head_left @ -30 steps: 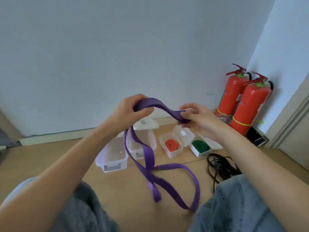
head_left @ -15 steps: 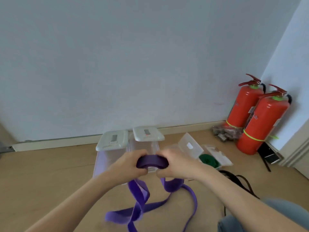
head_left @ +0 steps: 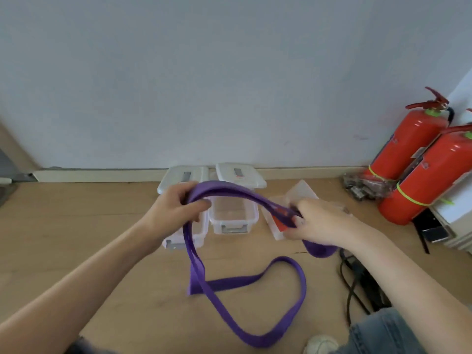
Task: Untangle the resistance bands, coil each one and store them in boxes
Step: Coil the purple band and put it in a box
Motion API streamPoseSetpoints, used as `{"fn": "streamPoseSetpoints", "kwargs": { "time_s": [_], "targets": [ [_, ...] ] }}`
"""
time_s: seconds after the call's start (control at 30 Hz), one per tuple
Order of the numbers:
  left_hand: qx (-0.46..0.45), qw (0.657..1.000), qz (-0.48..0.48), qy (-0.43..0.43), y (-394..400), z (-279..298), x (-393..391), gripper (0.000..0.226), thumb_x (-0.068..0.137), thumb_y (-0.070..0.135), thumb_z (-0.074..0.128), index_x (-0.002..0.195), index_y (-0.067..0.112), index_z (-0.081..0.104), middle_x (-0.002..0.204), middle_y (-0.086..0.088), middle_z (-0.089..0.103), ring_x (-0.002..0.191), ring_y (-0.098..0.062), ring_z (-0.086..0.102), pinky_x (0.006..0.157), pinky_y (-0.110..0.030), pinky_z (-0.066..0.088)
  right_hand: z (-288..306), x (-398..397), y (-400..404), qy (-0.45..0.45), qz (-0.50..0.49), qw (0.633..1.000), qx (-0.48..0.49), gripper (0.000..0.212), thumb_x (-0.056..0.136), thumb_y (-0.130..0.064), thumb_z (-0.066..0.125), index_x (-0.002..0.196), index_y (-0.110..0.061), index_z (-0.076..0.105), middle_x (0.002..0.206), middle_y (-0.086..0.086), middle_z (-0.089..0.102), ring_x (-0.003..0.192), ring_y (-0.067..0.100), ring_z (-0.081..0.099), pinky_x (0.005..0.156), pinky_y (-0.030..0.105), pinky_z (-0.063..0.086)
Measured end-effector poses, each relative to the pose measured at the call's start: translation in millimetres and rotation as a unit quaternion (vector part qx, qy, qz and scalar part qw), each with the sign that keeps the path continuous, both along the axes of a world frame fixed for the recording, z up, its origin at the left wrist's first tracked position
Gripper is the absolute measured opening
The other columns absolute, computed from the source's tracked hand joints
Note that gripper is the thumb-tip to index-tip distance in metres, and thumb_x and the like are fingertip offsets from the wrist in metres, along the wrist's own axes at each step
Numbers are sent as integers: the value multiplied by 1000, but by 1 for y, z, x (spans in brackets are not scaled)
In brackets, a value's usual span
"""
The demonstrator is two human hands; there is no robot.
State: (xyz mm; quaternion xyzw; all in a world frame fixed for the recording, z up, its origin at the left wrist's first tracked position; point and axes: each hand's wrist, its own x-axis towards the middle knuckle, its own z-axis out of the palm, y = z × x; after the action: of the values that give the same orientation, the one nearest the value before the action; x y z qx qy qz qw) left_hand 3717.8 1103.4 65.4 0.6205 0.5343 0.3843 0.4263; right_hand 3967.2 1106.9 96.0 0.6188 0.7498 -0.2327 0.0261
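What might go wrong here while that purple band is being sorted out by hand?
The purple band crosses over itself where it trails on the floor, so pulling between the left hand and right hand may tighten a twist rather than free it. The hanging loop could also sweep against the open clear box behind it and shove it. Its far end lies close to the black cables and may snag there.

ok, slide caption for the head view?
Both hands, left and right, hold a flat purple resistance band above open clear plastic boxes.
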Motion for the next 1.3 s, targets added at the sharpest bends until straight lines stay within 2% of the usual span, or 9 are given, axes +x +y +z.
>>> {"fn": "streamPoseSetpoints", "kwargs": {
  "time_s": [0.13, 0.3, 0.5, 0.73, 0.8, 0.93, 1.0, 1.1, 1.3],
  "targets": [
    [48, 991, -91, 86, -17, 20, 27, 24, 74, -1, 59, 65, 21, 56, 44, 17, 47, 44, -1, 43, 45, -7, 32, -4, -18, -14, 232, 67, 966, -93, 92, 61, -52, 80, 138, -32, 33, 138, -17, 42, 125, -3, 39, 104, 23, 35],
    [62, 976, -122, 172, -17, 0, 40, 7, 68, 9, 64, 73, 8, 59, 56, 7, 51, 50, -4, 42, 50, -17, 34, -10, -40, -28, 211, 136, 966, 55, 18, 73, -26, 73, 81, -22, 57, 76, -9, 60, 72, -2, 55, 66, 17, 40],
    [34, 978, -98, 182, -22, -46, 37, 22, 73, 7, 63, 61, 19, 50, 53, 10, 55, 49, 0, 47, 50, -8, 37, 2, -47, -36, 355, 80, 928, 80, 16, 66, -17, 64, 72, -8, 52, 69, -3, 44, 60, 10, 39, 56, 20, 30],
    [-7, 975, -95, 200, -16, -34, 31, 30, 75, 4, 62, 60, 23, 43, 58, 4, 48, 54, -7, 49, 60, -25, 44, 27, -25, -32, 683, -67, 727, 29, 13, 63, -1, 49, 70, -10, 56, 64, 2, 53, 64, 13, 52, 65, 23, 41],
    [-4, 991, -101, 85, -16, 1, 28, 34, 77, -1, 61, 57, 26, 51, 54, 5, 49, 47, -2, 49, 53, -18, 44, 33, -15, -29, 710, -78, 700, 27, 20, 67, 2, 47, 74, -11, 60, 66, 2, 55, 66, 12, 54, 68, 25, 40],
    [40, 953, -132, -268, -14, 73, 3, 17, 69, 5, 60, 64, 21, 61, 50, 9, 38, 42, -7, 36, 49, -19, 40, 36, 10, -24, 487, -65, 870, 31, 22, 82, 9, 48, 84, -10, 60, 76, 2, 58, 70, 9, 55, 68, 23, 40],
    [37, 978, -105, -174, -13, 76, 4, 16, 73, -1, 60, 71, 14, 59, 48, 9, 35, 41, -7, 32, 44, -18, 34, 31, 12, -26, 352, -42, 934, -36, 26, 79, -8, 69, 102, -14, 60, 90, 2, 61, 78, 5, 59, 71, 19, 46],
    [15, 988, -130, 79, -18, 57, 33, 24, 75, -5, 55, 67, 18, 57, 40, 14, 41, 40, -4, 38, 42, -16, 32, 24, -4, -29, 318, -1, 947, -57, 84, 54, -41, 81, 129, -30, 45, 125, -12, 54, 113, 0, 52, 96, 20, 42],
    [86, 971, -133, 177, -3, 24, 45, 18, 69, 9, 61, 58, 18, 49, 45, 19, 44, 45, 0, 39, 47, -12, 31, 10, -27, -34, 278, 38, 959, 49, 16, 71, -24, 69, 67, -25, 54, 59, -12, 53, 59, 6, 49, 64, 25, 38]
  ]
}}
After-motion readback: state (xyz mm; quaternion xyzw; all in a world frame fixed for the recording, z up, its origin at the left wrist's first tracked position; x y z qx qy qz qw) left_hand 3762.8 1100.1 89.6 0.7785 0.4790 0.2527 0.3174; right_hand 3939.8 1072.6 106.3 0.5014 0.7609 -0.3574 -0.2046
